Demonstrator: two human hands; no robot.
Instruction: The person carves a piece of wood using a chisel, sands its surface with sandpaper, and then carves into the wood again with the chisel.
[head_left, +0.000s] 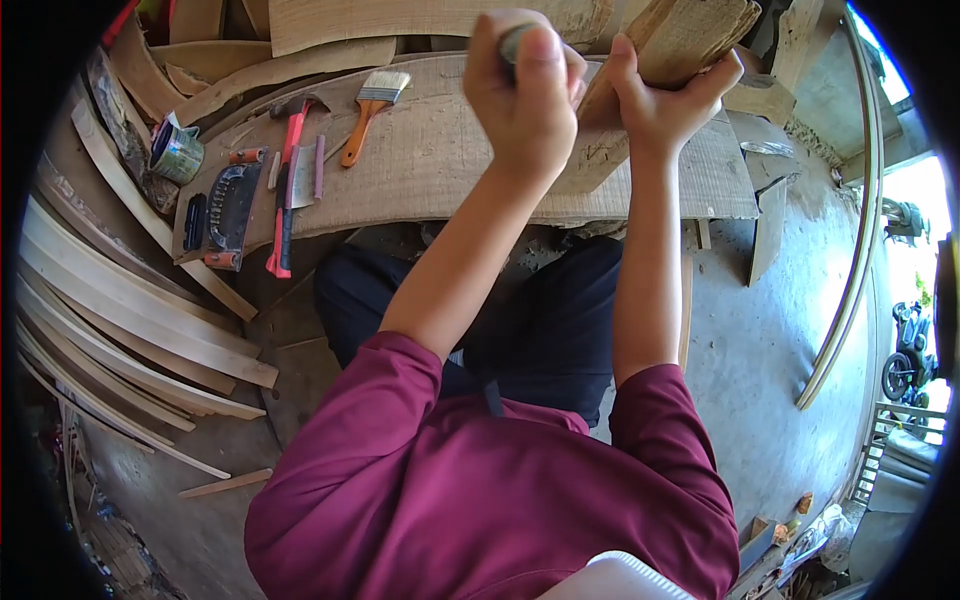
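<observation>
My left hand (pixel 528 95) is raised over the bench in a closed fist. It grips a handle whose round greyish end (pixel 514 45) shows beside the thumb; the rest is hidden by the fingers. To its right, my right hand (pixel 672 105) clasps a rough-edged block of wood (pixel 690 40), thumb on one side and fingers on the other. The block stands tilted over a wide plank bench (pixel 420 160). Left of my hands on the plank lie a paintbrush (pixel 372 112) with an orange handle and a hammer (pixel 288 190) with a red and black handle.
Near the hammer lie a purple stick (pixel 319 167), a dark plate tool with a handle (pixel 235 205) and a small black object (pixel 195 222). A tin can (pixel 177 152) stands at the left end. Curved wooden strips (pixel 140 310) fill the left floor; more boards (pixel 420 25) lie behind.
</observation>
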